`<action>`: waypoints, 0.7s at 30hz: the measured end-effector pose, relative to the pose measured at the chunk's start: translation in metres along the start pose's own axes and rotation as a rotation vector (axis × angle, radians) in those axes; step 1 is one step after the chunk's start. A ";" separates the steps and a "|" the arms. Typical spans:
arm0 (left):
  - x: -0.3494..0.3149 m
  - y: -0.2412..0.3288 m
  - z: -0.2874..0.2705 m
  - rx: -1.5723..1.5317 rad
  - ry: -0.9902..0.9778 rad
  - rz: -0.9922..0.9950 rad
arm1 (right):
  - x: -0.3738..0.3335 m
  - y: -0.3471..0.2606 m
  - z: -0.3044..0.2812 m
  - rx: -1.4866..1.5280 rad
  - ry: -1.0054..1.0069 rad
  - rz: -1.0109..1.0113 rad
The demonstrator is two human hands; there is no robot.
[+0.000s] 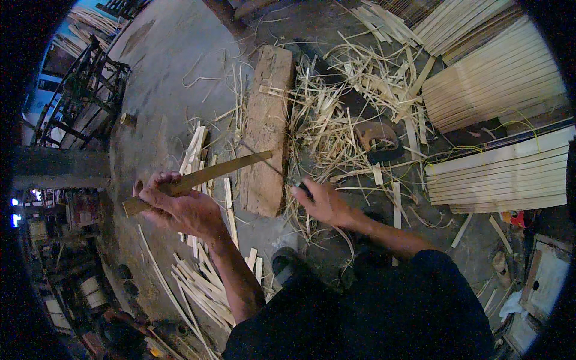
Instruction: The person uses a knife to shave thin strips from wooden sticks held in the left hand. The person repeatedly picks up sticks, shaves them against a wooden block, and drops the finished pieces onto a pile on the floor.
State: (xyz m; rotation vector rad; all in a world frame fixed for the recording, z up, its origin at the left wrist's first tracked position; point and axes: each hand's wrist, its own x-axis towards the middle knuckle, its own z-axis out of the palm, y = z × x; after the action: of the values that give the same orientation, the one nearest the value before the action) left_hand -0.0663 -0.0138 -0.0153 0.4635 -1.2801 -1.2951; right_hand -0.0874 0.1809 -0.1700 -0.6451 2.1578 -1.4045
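My left hand (pixel 186 207) is closed around a flat bamboo strip (pixel 222 170). The strip slants up to the right, and its far end lies over a thick wooden block (pixel 268 123) on the floor. In my closed right hand (pixel 329 204) is the dark handle of a knife (pixel 303 188). Its thin blade slants up to the left across the block and crosses the strip near its far end. Whether the edge cuts into the strip, I cannot tell.
Tangled bamboo shavings (pixel 336 126) heap right of the block. Loose split strips (pixel 201 282) lie by my left forearm. Stacks of slats (pixel 495 75) stand at the right. A dark metal frame (pixel 84 96) is at the far left, and a shoe (pixel 285 264) shows below the block.
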 end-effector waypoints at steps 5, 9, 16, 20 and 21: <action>-0.010 -0.001 0.002 0.337 0.056 0.093 | -0.004 -0.079 0.009 0.155 -0.205 -0.130; -0.012 -0.011 -0.029 0.482 -0.005 0.073 | 0.000 -0.043 0.026 0.071 -0.100 -0.032; -0.008 -0.015 -0.009 0.455 0.086 0.233 | 0.016 -0.004 0.015 0.046 -0.071 -0.012; -0.010 -0.007 0.003 -0.153 0.199 0.034 | -0.003 -0.083 0.010 0.119 -0.233 -0.145; -0.008 -0.008 0.003 -0.080 0.182 0.053 | -0.002 -0.080 0.010 0.091 -0.199 -0.140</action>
State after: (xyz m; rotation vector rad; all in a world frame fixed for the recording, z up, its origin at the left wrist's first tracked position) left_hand -0.0703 -0.0081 -0.0251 0.4766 -1.0776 -1.2263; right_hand -0.0695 0.1460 -0.0996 -0.8768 1.9146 -1.4353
